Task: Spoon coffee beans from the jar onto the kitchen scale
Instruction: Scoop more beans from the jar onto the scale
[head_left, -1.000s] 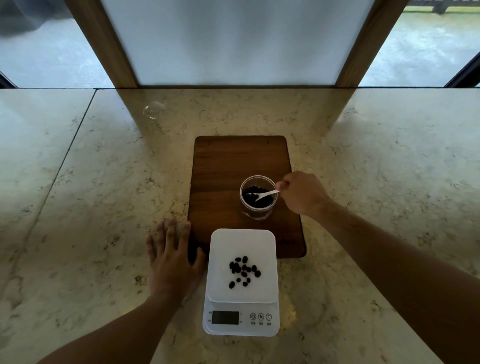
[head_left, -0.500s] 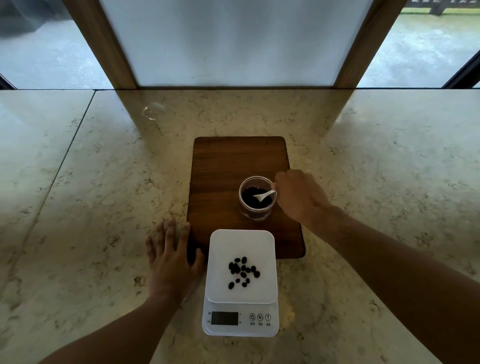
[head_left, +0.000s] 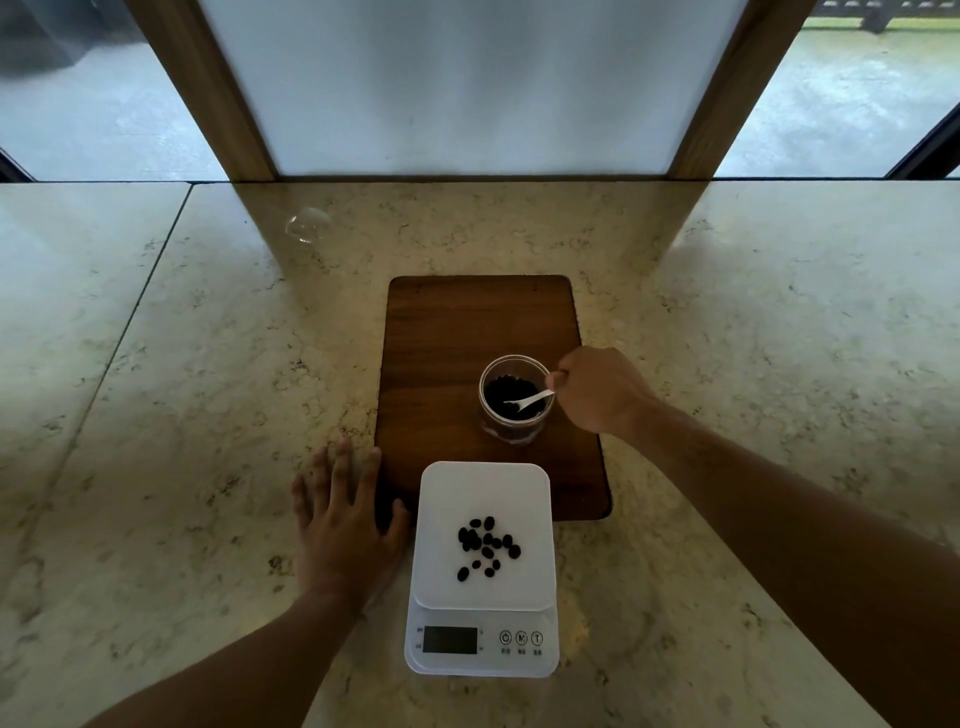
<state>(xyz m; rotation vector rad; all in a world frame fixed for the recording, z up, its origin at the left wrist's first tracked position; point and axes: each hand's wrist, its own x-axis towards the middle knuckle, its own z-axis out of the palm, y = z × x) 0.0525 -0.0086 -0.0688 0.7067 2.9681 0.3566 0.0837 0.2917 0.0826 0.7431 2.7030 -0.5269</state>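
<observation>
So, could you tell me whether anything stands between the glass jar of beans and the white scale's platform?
Nothing visible does. From the clear glass jar to the white kitchen scale lies only bare brown wooden board; the left hand rests flat beside it.

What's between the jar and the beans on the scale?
Head view: only bare surface. From the jar toward the beans come a strip of wooden board, then the scale platform's empty far part.

My view: countertop (head_left: 727, 338) of polished, mottled cream stone, glossy with reflections. Board (head_left: 452, 353) of dark wood, matt, grain visible. Jar (head_left: 514, 397) of clear glass or plastic; I cannot tell which. Spoon (head_left: 530, 400) white, plastic-looking. Scale (head_left: 483, 639) of smooth white plastic, satin finish. Coffee beans (head_left: 488, 545) dark, slightly shiny.
</observation>
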